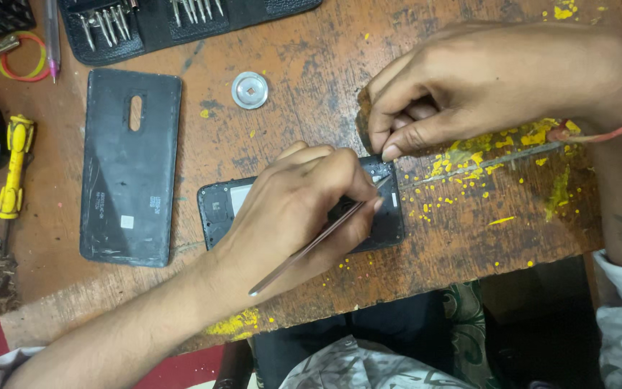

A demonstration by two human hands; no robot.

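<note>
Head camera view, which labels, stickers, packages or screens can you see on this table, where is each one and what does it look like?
Back cover: flat black rectangle, left of the left hand, with a small white square sticker near its lower end and faint pale printing beside it.
Opened phone: black, under the left hand, with a pale rectangular patch inside.
No packages or lit screens show.

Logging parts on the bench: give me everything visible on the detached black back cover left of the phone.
The back cover is a flat black rounded rectangle, plastic by its look, scuffed and dusty. An oval cutout sits near its top; small pale stickers and faint print near the bottom. It lies flat, lengthwise away from the person, on the wooden table. Neither hand touches it.
</note>
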